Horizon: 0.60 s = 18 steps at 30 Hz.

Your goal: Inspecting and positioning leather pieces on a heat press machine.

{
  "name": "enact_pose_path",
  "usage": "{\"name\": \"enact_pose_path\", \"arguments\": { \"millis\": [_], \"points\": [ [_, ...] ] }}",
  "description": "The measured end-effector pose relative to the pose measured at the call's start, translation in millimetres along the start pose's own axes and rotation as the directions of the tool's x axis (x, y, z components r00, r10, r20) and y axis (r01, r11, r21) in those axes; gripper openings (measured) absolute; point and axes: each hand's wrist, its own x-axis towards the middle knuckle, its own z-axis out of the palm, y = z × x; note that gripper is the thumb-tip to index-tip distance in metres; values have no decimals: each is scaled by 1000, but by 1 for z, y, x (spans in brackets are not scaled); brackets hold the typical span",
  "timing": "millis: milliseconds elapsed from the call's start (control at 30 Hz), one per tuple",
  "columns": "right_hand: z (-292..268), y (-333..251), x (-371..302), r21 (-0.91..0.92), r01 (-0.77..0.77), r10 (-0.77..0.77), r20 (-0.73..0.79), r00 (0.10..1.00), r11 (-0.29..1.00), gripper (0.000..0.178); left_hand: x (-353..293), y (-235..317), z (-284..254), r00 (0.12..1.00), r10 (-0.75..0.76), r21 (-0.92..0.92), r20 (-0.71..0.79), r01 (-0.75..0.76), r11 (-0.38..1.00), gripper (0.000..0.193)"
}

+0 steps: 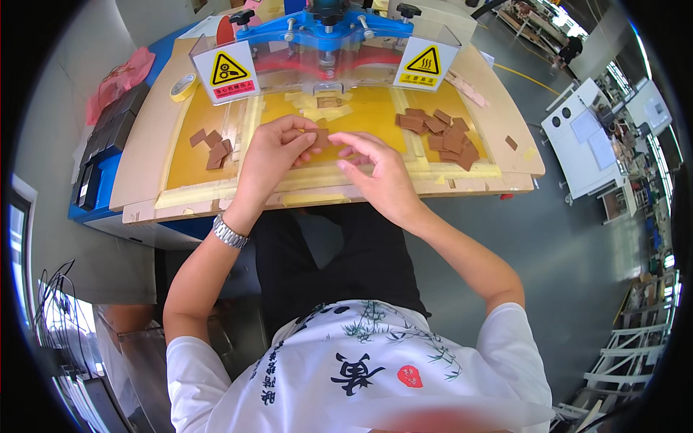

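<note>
Between the thumb and fingers of my left hand (278,148) is a small flat brown leather-like piece (320,137), held above the yellow mat. My right hand (379,169) comes in from the other side, thumb and fingers apart. Its index fingertip is at the right edge of the piece; I cannot tell whether it touches. A heap of similar brown pieces (451,137) lies to the right, and a smaller group (215,150) to the left. Straight ahead, under the blue-framed press (328,32), a small tan block (329,102) sits among strips of tape.
Clear guards with warning signs (232,71) flank the press. A roll of yellow tape (183,88) lies at the board's left, near black bins (108,126) and a pink bag (119,83). One loose brown piece (511,143) is near the right edge of the wooden board (141,169).
</note>
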Motion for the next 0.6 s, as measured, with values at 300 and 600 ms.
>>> {"name": "enact_pose_path", "arguments": {
  "millis": [300,600],
  "points": [
    [12,12,8,46,89,-86,-62,994,995,39,10,-1,0,999,-33,-40,32,34,999,20],
    [-15,61,55,-205,21,-55,-165,985,978,37,16,-20,-18,891,453,622,10,-361,695,22]
  ]
}}
